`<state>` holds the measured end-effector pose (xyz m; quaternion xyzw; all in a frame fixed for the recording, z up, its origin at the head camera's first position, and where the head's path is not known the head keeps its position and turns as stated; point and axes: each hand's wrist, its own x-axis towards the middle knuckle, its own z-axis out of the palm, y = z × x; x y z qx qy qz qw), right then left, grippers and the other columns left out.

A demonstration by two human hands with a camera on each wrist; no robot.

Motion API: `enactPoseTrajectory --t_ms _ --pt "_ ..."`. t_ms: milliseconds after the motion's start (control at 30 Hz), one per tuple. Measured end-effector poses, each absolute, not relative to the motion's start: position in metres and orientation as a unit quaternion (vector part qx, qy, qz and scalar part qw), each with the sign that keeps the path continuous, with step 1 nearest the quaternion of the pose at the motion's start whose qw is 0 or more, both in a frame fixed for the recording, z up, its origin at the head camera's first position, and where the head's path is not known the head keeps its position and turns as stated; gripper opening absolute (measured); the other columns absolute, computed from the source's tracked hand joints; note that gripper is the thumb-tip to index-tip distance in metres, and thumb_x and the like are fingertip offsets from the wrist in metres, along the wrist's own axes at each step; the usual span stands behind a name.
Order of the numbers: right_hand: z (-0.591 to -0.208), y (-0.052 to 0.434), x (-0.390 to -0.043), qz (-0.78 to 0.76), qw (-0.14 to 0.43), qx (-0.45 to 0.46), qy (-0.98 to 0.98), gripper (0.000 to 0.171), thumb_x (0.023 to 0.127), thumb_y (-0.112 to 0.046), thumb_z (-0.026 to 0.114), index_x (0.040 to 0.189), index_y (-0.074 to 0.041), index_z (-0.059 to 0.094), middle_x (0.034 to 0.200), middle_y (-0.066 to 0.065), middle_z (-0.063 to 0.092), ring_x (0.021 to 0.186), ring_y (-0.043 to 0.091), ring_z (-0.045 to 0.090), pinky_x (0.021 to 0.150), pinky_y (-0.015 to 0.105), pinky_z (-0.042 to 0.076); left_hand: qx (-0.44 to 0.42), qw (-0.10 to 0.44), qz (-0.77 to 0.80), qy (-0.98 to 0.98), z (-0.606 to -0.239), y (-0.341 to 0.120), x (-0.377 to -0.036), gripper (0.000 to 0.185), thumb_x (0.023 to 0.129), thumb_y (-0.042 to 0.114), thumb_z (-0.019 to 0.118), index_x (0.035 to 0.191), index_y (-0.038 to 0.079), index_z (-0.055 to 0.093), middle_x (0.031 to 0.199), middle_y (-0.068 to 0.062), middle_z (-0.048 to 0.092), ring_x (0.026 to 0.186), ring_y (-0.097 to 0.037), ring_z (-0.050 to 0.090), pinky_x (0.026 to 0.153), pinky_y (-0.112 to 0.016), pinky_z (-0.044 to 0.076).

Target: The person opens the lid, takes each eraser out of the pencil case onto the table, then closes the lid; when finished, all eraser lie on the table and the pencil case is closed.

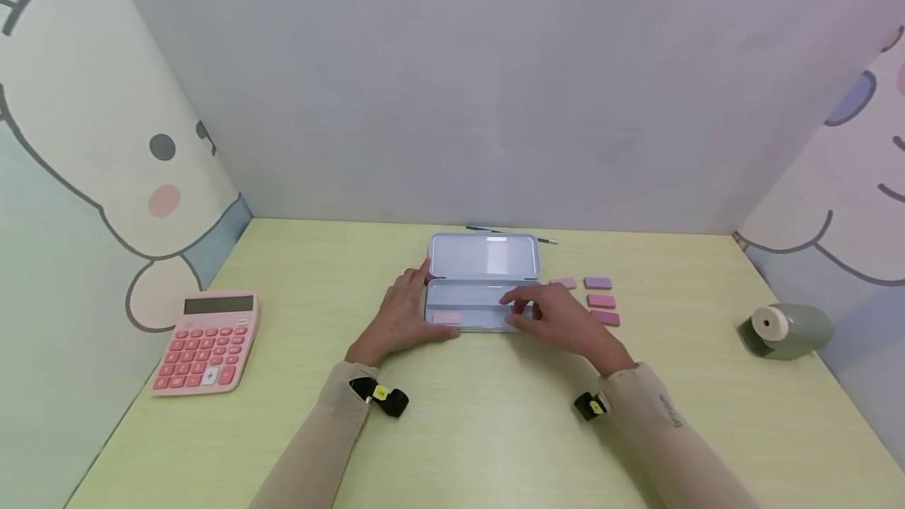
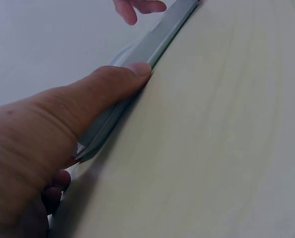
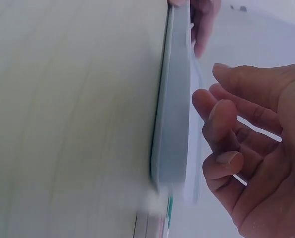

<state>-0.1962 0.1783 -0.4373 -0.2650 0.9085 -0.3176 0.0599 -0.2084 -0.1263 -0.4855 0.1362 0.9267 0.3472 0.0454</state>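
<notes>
An open pale-blue tin pencil case (image 1: pixel 484 256) lies in the middle of the table, its lid tipped back. A light pink block (image 1: pixel 446 318), like an eraser, sits in the front left of its tray. My left hand (image 1: pixel 403 314) grips the case's left end, thumb (image 2: pixel 132 69) along the front wall and fingers round the side. Over the tray's right part hovers my right hand (image 1: pixel 555 316), fingers loosely bent. In the right wrist view, thumb and fingers of that hand (image 3: pixel 266 134) are apart with nothing visible between them.
Right of the case lie several small blocks: purple (image 1: pixel 598 283), pink (image 1: pixel 601 301), magenta (image 1: pixel 606 319) and light pink (image 1: pixel 563 283). A pencil (image 1: pixel 547 241) lies behind the lid. A pink calculator (image 1: pixel 208 344) stands far left, a grey-green sharpener-like device (image 1: pixel 795 331) far right.
</notes>
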Motion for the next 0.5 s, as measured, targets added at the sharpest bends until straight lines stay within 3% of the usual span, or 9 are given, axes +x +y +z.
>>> enactPoseTrajectory --t_ms 233,500 --pt "-0.439 0.135 -0.209 -0.308 0.048 -0.292 0.904 0.013 0.099 -0.017 0.077 0.110 -0.013 0.081 0.087 -0.002 0.075 0.068 0.007 0.055 0.064 0.022 0.048 0.143 0.039 0.349 0.926 -0.485 -0.126 -0.209 0.137 0.072 0.062 0.093 0.174 0.016 0.014 0.160 -0.013 0.045 0.143 -0.034 0.045 0.121 -0.059 0.041" --pt "-0.437 0.105 -0.219 -0.279 0.055 -0.306 0.909 0.009 0.094 -0.016 0.083 0.104 -0.015 0.084 0.072 -0.006 0.063 0.068 0.008 0.052 0.064 0.021 0.043 0.144 0.042 0.342 0.928 -0.486 -0.127 -0.209 0.135 0.075 0.060 0.092 0.174 0.014 0.014 0.159 -0.011 0.046 0.144 -0.033 0.044 0.122 -0.058 0.040"
